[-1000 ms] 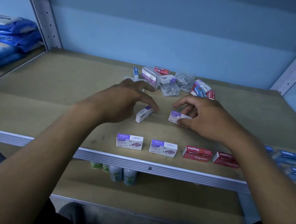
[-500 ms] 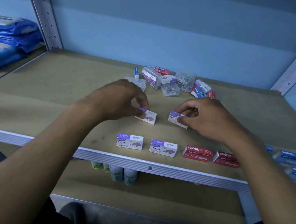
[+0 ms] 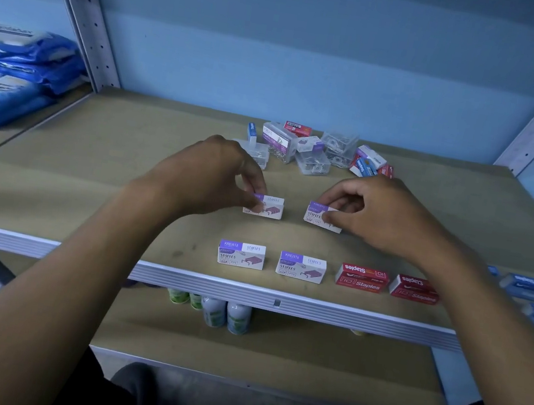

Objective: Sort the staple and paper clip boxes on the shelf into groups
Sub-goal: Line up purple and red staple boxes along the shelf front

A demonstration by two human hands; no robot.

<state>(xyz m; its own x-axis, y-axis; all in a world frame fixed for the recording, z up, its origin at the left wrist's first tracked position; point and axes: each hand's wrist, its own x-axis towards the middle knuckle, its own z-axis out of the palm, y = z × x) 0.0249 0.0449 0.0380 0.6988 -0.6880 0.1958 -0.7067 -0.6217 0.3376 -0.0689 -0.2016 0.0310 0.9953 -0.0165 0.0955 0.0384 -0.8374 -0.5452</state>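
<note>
Purple-white "KREATE STAPLES" boxes, four: my left hand [image 3: 214, 177] pinches one [image 3: 268, 207], my right hand [image 3: 375, 211] pinches another [image 3: 317, 217], two [image 3: 241, 254] [image 3: 301, 267] sit nearer me beside two red "Staples" boxes [image 3: 362, 278] [image 3: 414, 288].

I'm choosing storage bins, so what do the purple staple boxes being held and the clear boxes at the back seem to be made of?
The purple and white staple boxes look like thin printed cardboard: matte faces, sharp folded edges. The clear boxes look like rigid transparent plastic, glossy, with metal clips visible through the walls.

Two purple-and-white staple boxes [image 3: 266, 206] [image 3: 319, 216] sit mid-frame, each pinched. Four more boxes [image 3: 301, 267] line the shelf's front edge. Unsorted boxes [image 3: 311, 150] cluster behind.
</note>
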